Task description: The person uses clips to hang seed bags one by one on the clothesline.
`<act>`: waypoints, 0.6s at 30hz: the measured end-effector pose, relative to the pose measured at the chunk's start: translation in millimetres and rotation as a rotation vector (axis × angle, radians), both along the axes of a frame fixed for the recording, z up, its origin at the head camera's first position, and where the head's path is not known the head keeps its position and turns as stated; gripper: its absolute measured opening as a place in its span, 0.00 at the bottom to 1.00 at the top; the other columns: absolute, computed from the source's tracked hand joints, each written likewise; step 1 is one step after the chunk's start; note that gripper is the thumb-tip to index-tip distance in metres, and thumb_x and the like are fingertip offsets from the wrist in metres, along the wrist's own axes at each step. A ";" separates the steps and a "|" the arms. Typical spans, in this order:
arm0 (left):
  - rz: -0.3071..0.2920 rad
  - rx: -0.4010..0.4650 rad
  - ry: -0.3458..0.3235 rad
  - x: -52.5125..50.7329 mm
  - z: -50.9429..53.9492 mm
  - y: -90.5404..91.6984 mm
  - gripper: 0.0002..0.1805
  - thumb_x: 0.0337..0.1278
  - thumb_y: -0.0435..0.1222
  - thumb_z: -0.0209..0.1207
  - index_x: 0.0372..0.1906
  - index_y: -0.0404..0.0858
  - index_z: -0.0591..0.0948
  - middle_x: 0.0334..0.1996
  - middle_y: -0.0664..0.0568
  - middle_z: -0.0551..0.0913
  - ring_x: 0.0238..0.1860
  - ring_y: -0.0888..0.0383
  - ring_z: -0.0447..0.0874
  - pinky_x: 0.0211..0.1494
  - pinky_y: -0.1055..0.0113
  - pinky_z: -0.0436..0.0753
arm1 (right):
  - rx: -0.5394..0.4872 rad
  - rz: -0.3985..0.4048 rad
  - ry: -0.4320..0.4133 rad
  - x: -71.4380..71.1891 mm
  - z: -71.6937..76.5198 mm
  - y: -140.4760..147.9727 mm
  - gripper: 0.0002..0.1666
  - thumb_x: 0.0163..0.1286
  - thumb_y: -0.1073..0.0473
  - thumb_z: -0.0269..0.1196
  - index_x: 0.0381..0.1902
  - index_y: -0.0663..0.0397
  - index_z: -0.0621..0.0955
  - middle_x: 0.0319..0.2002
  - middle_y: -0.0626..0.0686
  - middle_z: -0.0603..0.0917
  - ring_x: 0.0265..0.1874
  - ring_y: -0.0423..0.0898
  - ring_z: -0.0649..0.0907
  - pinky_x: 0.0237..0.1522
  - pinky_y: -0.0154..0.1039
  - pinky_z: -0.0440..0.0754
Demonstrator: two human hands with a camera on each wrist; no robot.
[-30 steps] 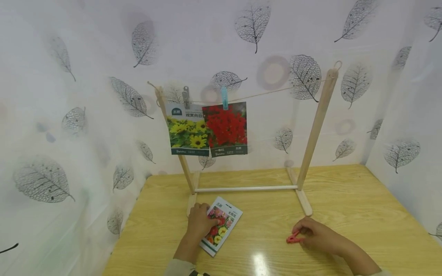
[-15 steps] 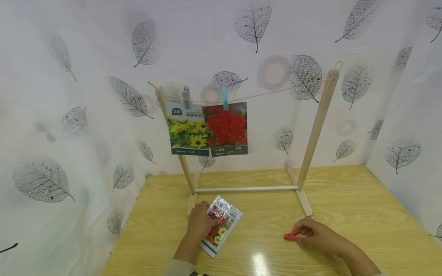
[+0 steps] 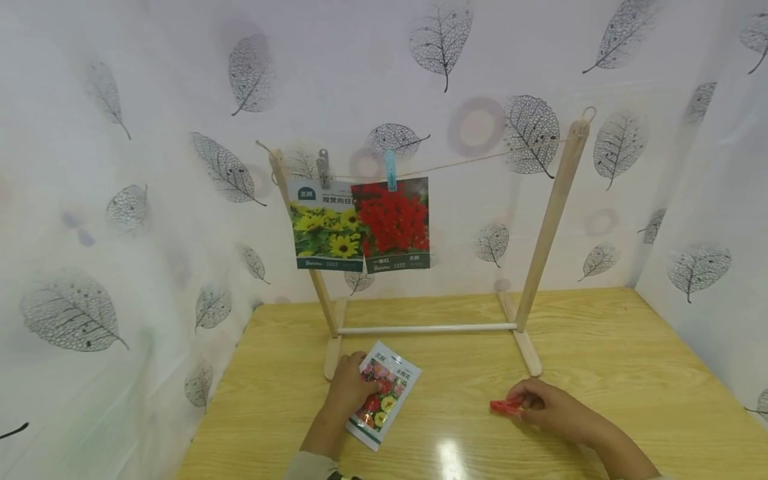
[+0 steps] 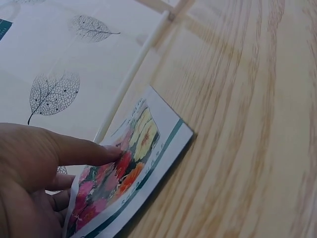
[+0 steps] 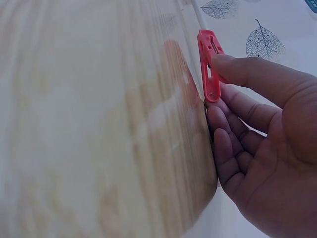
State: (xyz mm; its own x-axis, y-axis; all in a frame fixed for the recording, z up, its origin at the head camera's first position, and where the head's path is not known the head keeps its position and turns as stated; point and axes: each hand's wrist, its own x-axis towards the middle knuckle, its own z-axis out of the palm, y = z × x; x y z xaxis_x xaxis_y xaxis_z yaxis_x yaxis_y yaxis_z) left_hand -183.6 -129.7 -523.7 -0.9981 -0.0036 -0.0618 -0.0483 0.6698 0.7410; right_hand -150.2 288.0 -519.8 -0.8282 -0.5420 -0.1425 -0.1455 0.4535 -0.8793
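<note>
At the left front, my left hand holds a flower seed packet by its left edge. The thumb lies across the printed front, and the other fingers go behind the packet in the left wrist view. On the right, my right hand pinches a red clothespin between thumb and fingers, low over the table. The right wrist view shows the clothespin lengthwise, with the thumb on its side and the other fingers curled near the tabletop.
Behind the hands stands a wooden frame with a string across it. A grey clothespin holds a sunflower packet there, and a blue clothespin holds a red-flower packet. A white rod joins the frame's feet.
The red clothespin has turned in my right hand's fingers and shifted slightly left. The seed packet in my left hand has tilted a little; the left hand stays about where it was.
</note>
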 end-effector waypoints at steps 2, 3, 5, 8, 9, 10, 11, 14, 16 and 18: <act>0.004 0.004 0.006 -0.3 -0.3 1.1 0.37 0.47 0.34 0.73 0.64 0.29 0.73 0.45 0.42 0.74 0.41 0.52 0.75 0.45 0.56 0.82 | -0.014 0.010 0.008 0.6 0.6 -0.2 0.16 0.74 0.57 0.62 0.56 0.56 0.77 0.46 0.56 0.78 0.41 0.36 0.76 0.42 0.30 0.79; 0.012 0.004 0.008 -0.5 -0.9 1.8 0.36 0.47 0.34 0.73 0.64 0.29 0.74 0.44 0.42 0.74 0.41 0.52 0.75 0.45 0.56 0.81 | -0.020 0.013 0.013 0.9 1.0 -0.4 0.16 0.74 0.57 0.62 0.56 0.57 0.77 0.46 0.56 0.78 0.41 0.36 0.76 0.41 0.30 0.79; 0.024 0.005 0.021 -1.0 -0.5 2.1 0.35 0.47 0.33 0.72 0.62 0.29 0.75 0.44 0.43 0.74 0.41 0.52 0.76 0.46 0.55 0.82 | -0.025 0.016 0.026 0.7 1.3 -1.7 0.16 0.74 0.57 0.62 0.56 0.57 0.77 0.45 0.56 0.78 0.41 0.36 0.77 0.41 0.30 0.79; 0.042 0.017 0.047 -2.0 0.2 2.6 0.32 0.47 0.32 0.71 0.60 0.30 0.76 0.43 0.42 0.76 0.40 0.52 0.77 0.46 0.54 0.82 | -0.016 0.009 0.031 1.1 1.5 -2.9 0.16 0.74 0.57 0.62 0.55 0.57 0.77 0.45 0.55 0.78 0.40 0.36 0.76 0.40 0.30 0.80; 0.045 0.014 0.055 -2.1 0.2 2.8 0.30 0.47 0.32 0.71 0.59 0.31 0.77 0.43 0.43 0.76 0.41 0.52 0.77 0.47 0.53 0.82 | -0.009 0.003 0.028 1.3 1.3 -3.0 0.16 0.74 0.56 0.62 0.55 0.57 0.77 0.45 0.55 0.78 0.40 0.36 0.76 0.40 0.30 0.80; 0.048 0.013 0.064 -2.3 0.3 3.0 0.29 0.48 0.32 0.70 0.58 0.31 0.77 0.43 0.43 0.76 0.41 0.52 0.77 0.47 0.52 0.82 | -0.002 -0.001 0.026 1.5 1.0 -2.9 0.16 0.74 0.56 0.62 0.55 0.56 0.78 0.44 0.55 0.78 0.40 0.36 0.76 0.40 0.30 0.80; 0.053 0.015 0.067 -2.6 0.6 3.2 0.28 0.48 0.31 0.70 0.58 0.32 0.78 0.43 0.43 0.77 0.41 0.52 0.78 0.48 0.52 0.82 | 0.004 -0.006 0.026 1.7 0.5 -2.7 0.16 0.74 0.56 0.62 0.55 0.56 0.78 0.44 0.56 0.77 0.40 0.37 0.76 0.40 0.30 0.80; 0.054 0.028 0.075 -3.2 1.0 3.0 0.25 0.49 0.30 0.68 0.56 0.33 0.78 0.43 0.43 0.78 0.42 0.51 0.78 0.49 0.52 0.82 | 0.007 -0.011 0.030 2.1 -0.7 -2.0 0.16 0.74 0.56 0.62 0.54 0.56 0.78 0.44 0.56 0.77 0.40 0.37 0.76 0.39 0.30 0.80; 0.056 0.058 0.060 -3.9 1.4 2.5 0.23 0.52 0.30 0.67 0.55 0.35 0.78 0.44 0.43 0.79 0.43 0.52 0.79 0.48 0.53 0.82 | 0.006 -0.013 0.035 2.2 -1.2 -1.9 0.15 0.74 0.56 0.62 0.54 0.55 0.78 0.43 0.56 0.77 0.40 0.37 0.76 0.39 0.30 0.80; 0.051 0.096 0.039 -4.5 1.9 2.5 0.22 0.54 0.30 0.67 0.55 0.36 0.77 0.44 0.44 0.80 0.42 0.53 0.78 0.45 0.56 0.81 | 0.002 -0.017 0.035 3.0 -1.5 -1.7 0.16 0.74 0.56 0.62 0.55 0.55 0.78 0.43 0.55 0.77 0.40 0.37 0.76 0.39 0.30 0.80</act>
State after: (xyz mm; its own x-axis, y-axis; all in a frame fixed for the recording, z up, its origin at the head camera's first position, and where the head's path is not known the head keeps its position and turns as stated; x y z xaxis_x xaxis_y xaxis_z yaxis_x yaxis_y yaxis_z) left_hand -188.1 -127.2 -521.8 -0.9984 -0.0508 -0.0251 -0.0504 0.5931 0.8035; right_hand -147.2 286.3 -521.2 -0.8420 -0.5271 -0.1146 -0.1679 0.4580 -0.8730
